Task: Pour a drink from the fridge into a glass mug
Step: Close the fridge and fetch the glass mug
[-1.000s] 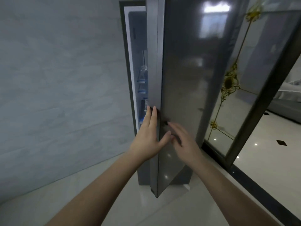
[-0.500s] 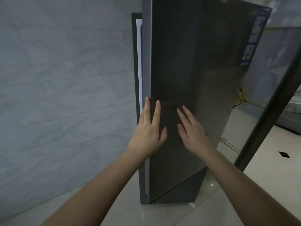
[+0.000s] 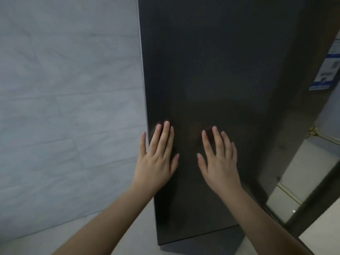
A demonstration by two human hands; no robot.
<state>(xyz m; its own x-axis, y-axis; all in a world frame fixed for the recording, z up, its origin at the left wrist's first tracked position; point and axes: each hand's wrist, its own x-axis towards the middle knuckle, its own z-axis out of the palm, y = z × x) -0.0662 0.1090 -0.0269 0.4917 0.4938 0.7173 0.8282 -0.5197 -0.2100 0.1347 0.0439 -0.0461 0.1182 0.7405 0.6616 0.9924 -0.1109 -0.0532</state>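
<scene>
Dark fridge door [image 3: 211, 70] fronts both flat hands, tiled wall [image 3: 70, 89] beside.

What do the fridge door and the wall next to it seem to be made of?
The fridge door looks like dark metal or coated steel with a brushed, semi-matte finish: faint vertical grain and dim reflections of the fingertips. The wall looks like large pale grey stone or ceramic tiles, with veining and thin joint lines.
</scene>
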